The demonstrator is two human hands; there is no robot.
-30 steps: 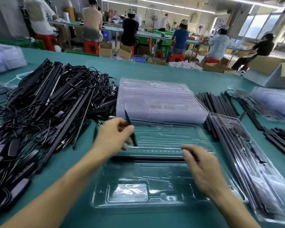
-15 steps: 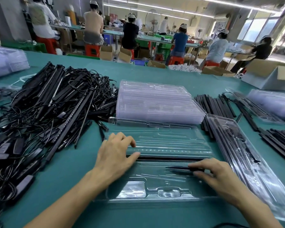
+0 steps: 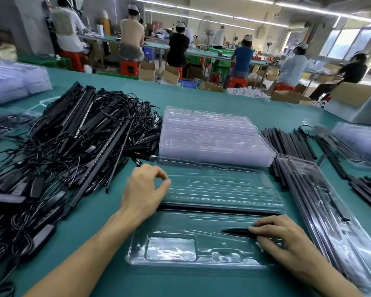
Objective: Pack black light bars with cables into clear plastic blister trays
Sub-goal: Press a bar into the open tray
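On ribbed clear tray (image 3: pixel 223 187), left hand (image 3: pixel 145 189) curls empty; right hand (image 3: pixel 287 239), flat, presses slim black bar (image 3: pixel 236 231).

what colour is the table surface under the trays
Teal green table, seen best in the head view.
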